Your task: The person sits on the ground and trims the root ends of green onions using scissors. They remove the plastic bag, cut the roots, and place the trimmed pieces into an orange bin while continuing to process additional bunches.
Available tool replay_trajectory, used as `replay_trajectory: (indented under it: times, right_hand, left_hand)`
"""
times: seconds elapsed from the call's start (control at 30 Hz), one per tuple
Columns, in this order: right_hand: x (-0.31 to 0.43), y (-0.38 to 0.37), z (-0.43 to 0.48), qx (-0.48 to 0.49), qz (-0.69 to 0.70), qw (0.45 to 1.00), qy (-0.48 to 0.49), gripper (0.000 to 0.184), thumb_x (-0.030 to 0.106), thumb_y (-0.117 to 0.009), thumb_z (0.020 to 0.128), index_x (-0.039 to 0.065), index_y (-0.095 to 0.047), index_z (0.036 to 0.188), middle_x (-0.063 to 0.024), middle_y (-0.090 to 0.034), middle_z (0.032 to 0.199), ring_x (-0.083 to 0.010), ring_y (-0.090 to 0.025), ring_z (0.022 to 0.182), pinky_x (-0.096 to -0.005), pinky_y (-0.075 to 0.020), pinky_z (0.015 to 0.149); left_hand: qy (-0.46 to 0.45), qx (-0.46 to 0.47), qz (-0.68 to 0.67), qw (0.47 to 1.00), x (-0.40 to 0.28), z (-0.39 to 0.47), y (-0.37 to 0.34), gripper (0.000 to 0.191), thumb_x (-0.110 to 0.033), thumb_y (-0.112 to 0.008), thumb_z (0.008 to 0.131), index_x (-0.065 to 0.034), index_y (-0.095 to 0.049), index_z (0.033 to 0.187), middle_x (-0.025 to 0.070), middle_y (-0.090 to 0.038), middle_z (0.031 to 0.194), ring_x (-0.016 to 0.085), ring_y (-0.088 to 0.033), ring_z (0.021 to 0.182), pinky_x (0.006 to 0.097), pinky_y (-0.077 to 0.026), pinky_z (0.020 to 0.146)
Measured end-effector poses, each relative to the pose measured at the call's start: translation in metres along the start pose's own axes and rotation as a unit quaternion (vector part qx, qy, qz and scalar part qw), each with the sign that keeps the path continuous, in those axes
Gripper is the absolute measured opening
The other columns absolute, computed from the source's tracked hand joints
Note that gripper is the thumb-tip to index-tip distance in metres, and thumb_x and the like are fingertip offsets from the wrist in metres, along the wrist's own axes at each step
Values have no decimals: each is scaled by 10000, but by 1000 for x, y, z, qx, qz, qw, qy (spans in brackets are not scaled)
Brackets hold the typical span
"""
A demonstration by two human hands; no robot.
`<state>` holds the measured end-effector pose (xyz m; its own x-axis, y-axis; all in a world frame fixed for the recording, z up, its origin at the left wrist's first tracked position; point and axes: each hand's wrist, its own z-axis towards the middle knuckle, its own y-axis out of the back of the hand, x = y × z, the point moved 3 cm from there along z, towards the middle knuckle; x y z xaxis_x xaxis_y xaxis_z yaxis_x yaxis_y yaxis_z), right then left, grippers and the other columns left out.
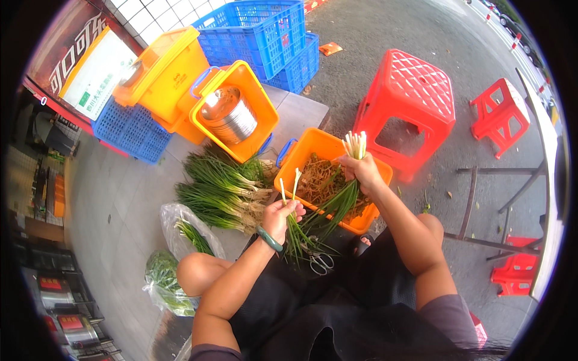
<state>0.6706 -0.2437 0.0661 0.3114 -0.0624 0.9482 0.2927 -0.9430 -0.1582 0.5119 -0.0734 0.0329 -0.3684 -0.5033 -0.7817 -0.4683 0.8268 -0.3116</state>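
Note:
My left hand [279, 216] holds a few spring onions [296, 180], their pale cut ends pointing up and the green leaves hanging over my lap. A thicker bunch of spring onions [356, 145], white ends up, is gripped in my right hand [361, 170]. That hand is over an orange plastic tub [384, 173] holding brown roots and trimmings [316, 173]. Left of the tub, a pile of spring onions [216, 189] with roots on lies on the paving. Scissors [321, 263] rest on the dark cloth at my lap, below the leaves.
Metal bowls [230, 117] are stacked in a tilted yellow tub [259, 97]. Blue crates [271, 40] stand behind. A red plastic stool [408, 104] is beyond the orange tub. Plastic bags of greens [165, 275] sit by my left knee. A table [548, 203] edges the right.

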Motion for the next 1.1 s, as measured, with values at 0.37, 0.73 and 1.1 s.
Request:
replay_trajectory:
  times: [0.37,0.73,1.1]
  right_hand:
    - [-41,-41,-21,172,40,983,-58,84,91,-621,816,20,-577,809,4,-512,588,-68,-421,460,-232,-325,424]
    - [-36,-61,-24,306,-11,947,-92,122,106,-645,807,8,-581,774,-24,-537,612,-99,-451,449,-244,-351,418]
    - [-42,-73,-28,145,-6,988,-51,117,115,-659,804,29,-596,851,20,-521,618,-48,-425,492,-213,-328,430]
  left_hand:
    - [35,40,39,998,3,-9,-11,168,-121,-565,866,31,-598,927,91,-617,819,200,-626,690,289,-493,607]
    - [-24,-75,50,996,-5,-19,23,114,-125,-555,868,-24,-596,901,78,-630,884,173,-620,793,284,-471,597]
    - [-47,2,64,997,4,-13,19,98,-138,-551,880,-45,-552,852,52,-604,706,122,-561,557,232,-391,496]
